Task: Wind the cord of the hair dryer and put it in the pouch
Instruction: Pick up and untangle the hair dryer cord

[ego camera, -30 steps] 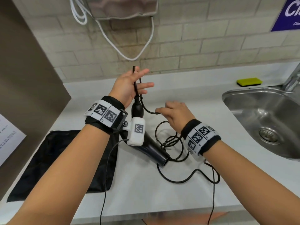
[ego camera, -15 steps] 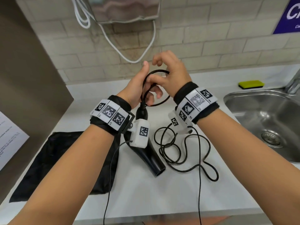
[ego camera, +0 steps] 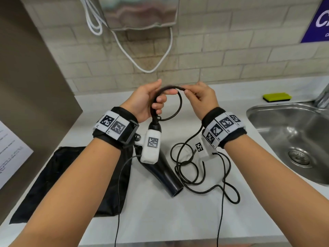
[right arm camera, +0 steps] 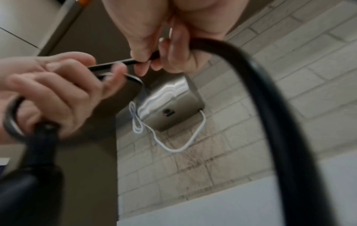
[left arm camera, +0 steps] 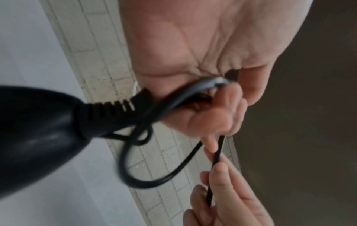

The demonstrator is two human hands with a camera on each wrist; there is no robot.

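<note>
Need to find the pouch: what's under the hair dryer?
The black pouch lies left, reaching under the hair dryer; the white counter shows below its nozzle. The overlap is hidden.

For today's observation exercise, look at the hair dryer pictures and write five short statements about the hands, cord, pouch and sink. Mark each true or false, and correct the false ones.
1. The left hand holds loops of the cord above the hair dryer. True.
2. The right hand is resting flat on the counter. False: it is raised and pinches the cord near the left hand.
3. The hair dryer is already inside the pouch. False: the black pouch lies flat on the counter, and the dryer is outside it.
4. Part of the cord lies loose on the counter. True.
5. A yellow-green sponge sits in the sink. False: it sits on the counter behind the sink.
</note>
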